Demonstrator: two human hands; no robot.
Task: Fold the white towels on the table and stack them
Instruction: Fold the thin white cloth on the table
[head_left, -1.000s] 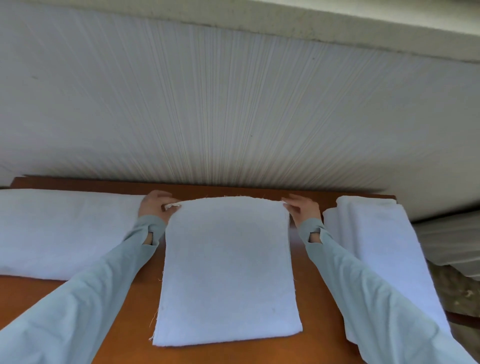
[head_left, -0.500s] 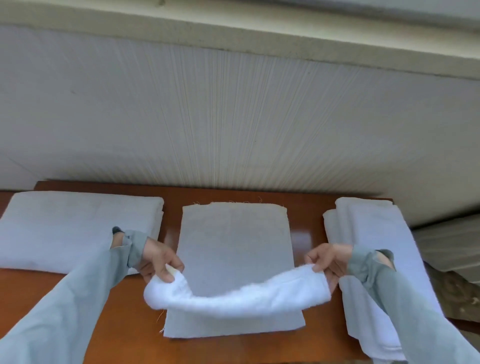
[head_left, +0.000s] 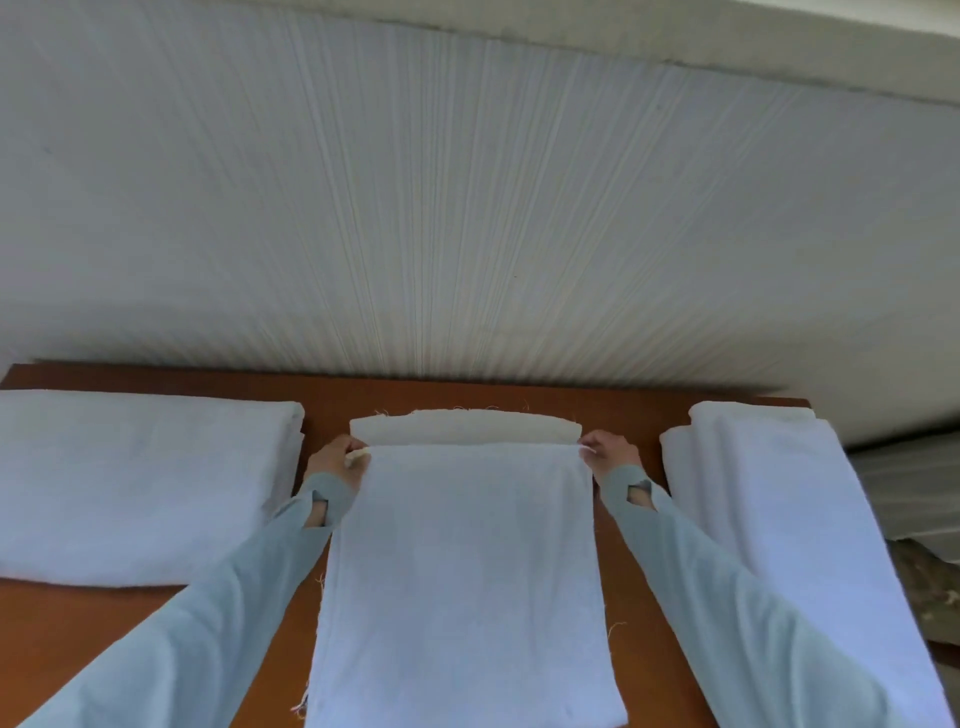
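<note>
Folded towel stack (head_left: 140, 483) sits far left on the wooden worktop (head_left: 623, 415). Left hand (head_left: 335, 460) grip pinches the centre towel (head_left: 462, 582) at its far-left corner, right hand (head_left: 610, 457) grip pinches the far-right corner. Folded-over edge lies just short of the under layer's far edge. Second towel pile (head_left: 769, 499) far right, ribbed white wall (head_left: 467, 208) behind.

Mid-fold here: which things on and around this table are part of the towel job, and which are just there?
Part of the job:
- middle towel, far corners pinched by left hand and right hand
- left pile of white towels
- right pile of white towels
- table

Just there:
- ribbed wall behind the table
- pale folded cloth off the table's right edge
</note>
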